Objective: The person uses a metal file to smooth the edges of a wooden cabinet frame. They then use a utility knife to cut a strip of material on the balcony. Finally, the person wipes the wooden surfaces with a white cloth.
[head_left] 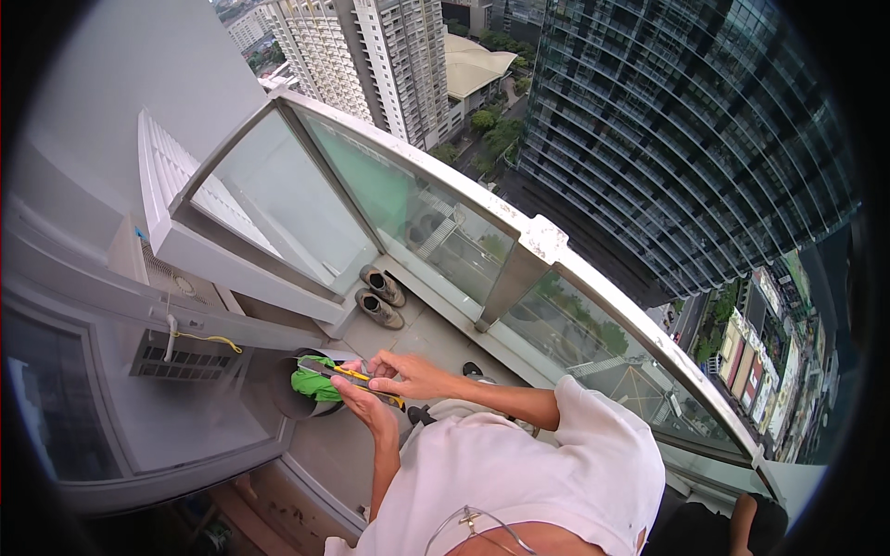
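My left hand [369,406], palm turned up, cradles a long yellow and dark grey tool that looks like a utility knife [393,400]. Its grey end points left, over a bright green cloth or bag [313,382]. From the right, my right hand [413,378] reaches across with its fingers bent onto the tool's upper side. The fingers hide part of the tool, so its full shape is unclear. Below the hands, the green material sits in the mouth of a round grey bin or pot [278,389].
A pair of brown shoes [381,298] stands on the tiled floor [422,324] by the glass railing [436,246]. An air-conditioner unit [181,357] with a yellow cord [213,341] is at left. Tall buildings rise beyond the railing. Another person's arm [742,524] shows at lower right.
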### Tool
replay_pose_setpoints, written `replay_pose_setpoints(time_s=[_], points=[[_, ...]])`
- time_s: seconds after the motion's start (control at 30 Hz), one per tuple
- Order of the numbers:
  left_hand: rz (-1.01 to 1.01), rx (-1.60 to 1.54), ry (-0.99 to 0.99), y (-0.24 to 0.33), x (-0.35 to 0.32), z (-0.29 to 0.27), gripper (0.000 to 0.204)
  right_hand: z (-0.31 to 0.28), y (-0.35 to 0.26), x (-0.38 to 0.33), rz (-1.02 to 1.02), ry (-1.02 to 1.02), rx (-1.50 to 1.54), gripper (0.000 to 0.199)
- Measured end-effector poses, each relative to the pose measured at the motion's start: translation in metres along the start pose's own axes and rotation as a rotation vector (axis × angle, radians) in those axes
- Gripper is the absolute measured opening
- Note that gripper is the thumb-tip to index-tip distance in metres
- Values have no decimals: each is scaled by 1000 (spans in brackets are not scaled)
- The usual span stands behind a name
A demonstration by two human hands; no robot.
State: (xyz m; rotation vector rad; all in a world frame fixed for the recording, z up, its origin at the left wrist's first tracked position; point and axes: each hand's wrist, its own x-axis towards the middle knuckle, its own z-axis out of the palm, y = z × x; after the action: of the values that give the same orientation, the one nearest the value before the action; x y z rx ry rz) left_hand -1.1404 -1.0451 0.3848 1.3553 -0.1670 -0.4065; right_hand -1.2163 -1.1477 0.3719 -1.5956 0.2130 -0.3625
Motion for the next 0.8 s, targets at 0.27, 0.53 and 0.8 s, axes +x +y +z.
replay_pose_setpoints(time_s=[0.27,0.53,0.8], points=[[11,-19,231,0,-3,0,68,11,21,33,-8,-354,491,33],[15,59,211,24,2,-2,66,26,11,52,74,-358,632,29],[63,114,316,15,0,-20,38,0,6,67,237,-345,553,34]])
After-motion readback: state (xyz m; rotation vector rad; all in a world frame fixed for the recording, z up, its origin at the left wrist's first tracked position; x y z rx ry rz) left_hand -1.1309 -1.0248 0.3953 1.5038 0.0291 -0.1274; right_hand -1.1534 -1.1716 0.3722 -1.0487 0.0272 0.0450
